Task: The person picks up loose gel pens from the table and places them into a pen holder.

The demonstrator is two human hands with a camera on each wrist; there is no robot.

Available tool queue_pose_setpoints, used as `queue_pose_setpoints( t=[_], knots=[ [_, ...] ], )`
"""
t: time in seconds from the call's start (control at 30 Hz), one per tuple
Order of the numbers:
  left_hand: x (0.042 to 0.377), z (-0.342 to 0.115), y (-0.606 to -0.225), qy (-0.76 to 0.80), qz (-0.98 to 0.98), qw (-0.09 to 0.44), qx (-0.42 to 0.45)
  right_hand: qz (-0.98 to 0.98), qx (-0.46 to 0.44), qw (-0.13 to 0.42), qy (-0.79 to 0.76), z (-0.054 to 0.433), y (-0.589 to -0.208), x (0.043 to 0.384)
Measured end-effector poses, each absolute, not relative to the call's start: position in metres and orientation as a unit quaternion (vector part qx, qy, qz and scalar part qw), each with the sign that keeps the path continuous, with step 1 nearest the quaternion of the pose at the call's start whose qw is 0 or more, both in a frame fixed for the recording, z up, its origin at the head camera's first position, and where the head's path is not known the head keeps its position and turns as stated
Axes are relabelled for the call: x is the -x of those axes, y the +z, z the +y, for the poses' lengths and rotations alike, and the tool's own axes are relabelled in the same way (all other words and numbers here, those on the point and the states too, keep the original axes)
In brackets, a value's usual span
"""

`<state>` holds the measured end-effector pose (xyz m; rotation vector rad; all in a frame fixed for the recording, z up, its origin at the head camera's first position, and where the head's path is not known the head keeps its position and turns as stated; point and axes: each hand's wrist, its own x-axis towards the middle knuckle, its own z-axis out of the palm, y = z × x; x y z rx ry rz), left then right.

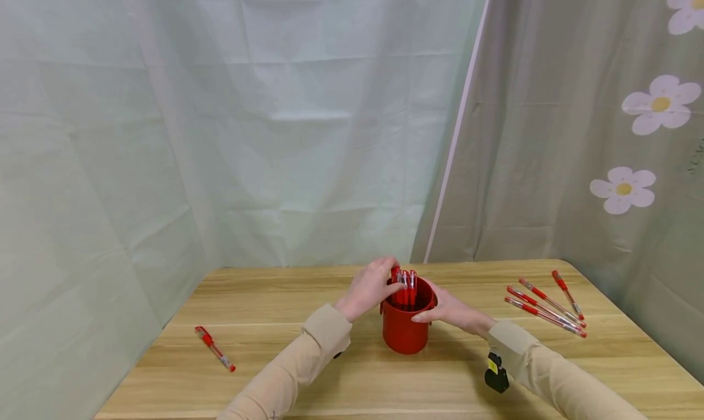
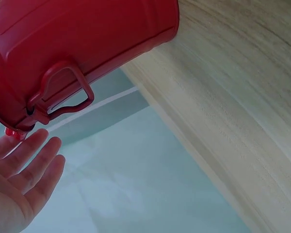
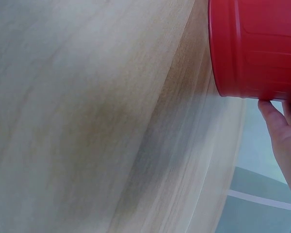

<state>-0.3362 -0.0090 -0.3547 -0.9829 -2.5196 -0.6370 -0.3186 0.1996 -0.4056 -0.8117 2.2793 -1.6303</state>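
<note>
A red bucket stands upright on the wooden table, with a bunch of red pens upright inside it, their tops poking above the rim. The left hand is at the bucket's left side, thumb in front of the pens and fingers behind, pinching them; how many it has between its fingers is hard to tell, since the far side is hidden. The right hand grips the bucket from its right side, thumb on the front of the wall near the rim. The two hands are apart, on opposite sides of the bucket. A red loop handle hangs from the bucket's side in the left wrist view.

A single pen lies on the table well to the left of the bucket. Four loose pens lie well to its right, fanned out close together. Behind the bucket hangs a pale curtain, and behind it to the right, a grey curtain with flowers.
</note>
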Motion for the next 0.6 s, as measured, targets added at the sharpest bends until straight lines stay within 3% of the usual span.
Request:
queue_pose_setpoints(
  t=[0.6],
  knots=[
    [0.3361,-0.0087,-0.3556,-0.238,-0.892,0.174,0.343,0.779,0.279,0.111,-0.550,0.2010,-0.4057,0.3187]
  ],
)
